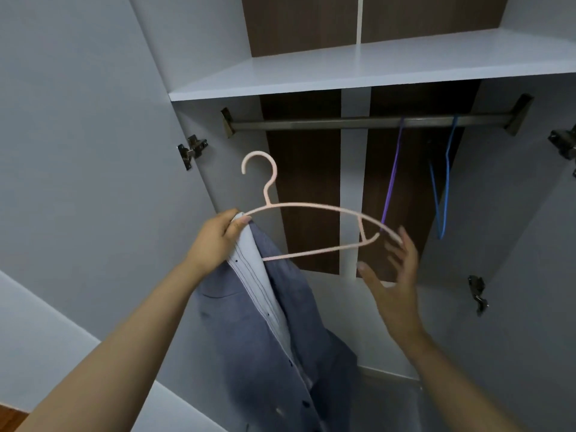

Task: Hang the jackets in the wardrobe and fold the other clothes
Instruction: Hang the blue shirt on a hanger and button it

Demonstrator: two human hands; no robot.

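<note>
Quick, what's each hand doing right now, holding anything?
Left hand: grips the jacket at the left end of the pink hanger.
Right hand: open, fingers spread by the hanger's right end, gripping nothing.

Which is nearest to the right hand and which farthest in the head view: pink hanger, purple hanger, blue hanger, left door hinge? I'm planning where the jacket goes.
From the right hand:
1. Pink hanger, its right end at the fingertips.
2. Purple hanger, on the rail just above the hand.
3. Blue hanger, on the rail further right.
4. Left door hinge, far upper left.
</note>
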